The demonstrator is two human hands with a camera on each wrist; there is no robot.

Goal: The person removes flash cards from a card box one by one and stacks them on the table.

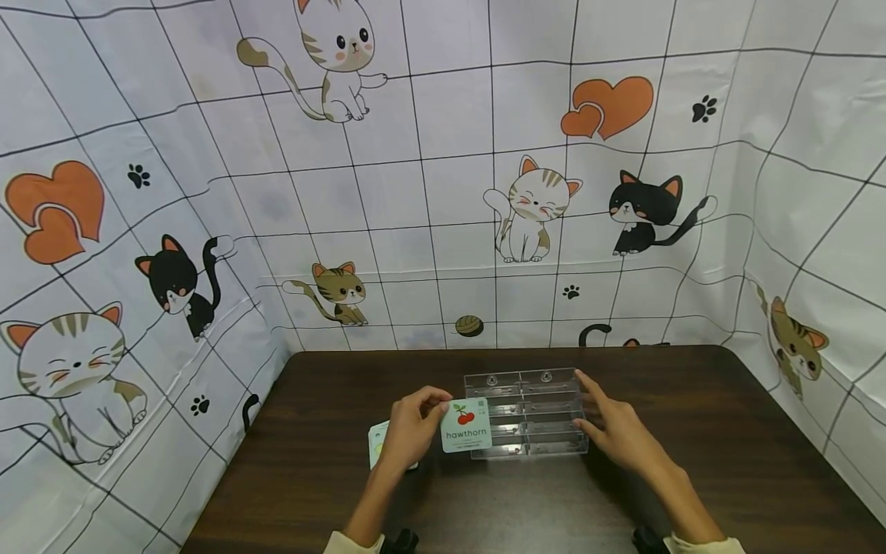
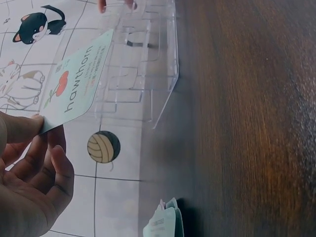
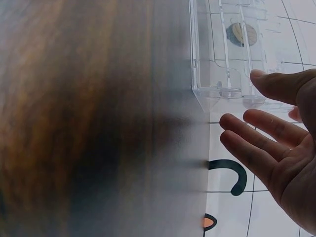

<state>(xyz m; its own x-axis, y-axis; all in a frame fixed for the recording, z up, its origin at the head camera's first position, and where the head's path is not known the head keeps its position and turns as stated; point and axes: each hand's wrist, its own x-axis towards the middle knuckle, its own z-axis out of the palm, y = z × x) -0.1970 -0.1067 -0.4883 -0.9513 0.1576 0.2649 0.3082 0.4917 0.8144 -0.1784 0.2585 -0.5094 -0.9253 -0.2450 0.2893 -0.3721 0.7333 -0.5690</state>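
Note:
Between thumb and fingertips, my left hand (image 1: 411, 431) pinches a pale green card (image 1: 466, 437) by its edge. The card bears two red fruits and the word "hawthorn". It overlaps the left part of a clear plastic tiered rack (image 1: 554, 446) in the head view. At the rack's right side is my right hand (image 1: 623, 431), index fingertip at the upper corner and thumb by the lower side. The right wrist view shows that hand's fingers (image 3: 256, 133) extended and the thumb beside the clear tiers. A stack of cards (image 1: 377, 440) lies partly hidden behind my left hand.
The dark wooden table (image 1: 727, 431) carries the rack and the cards. Behind it and at both sides hangs a white cloth (image 1: 443, 192) with grid lines, cartoon cats and hearts.

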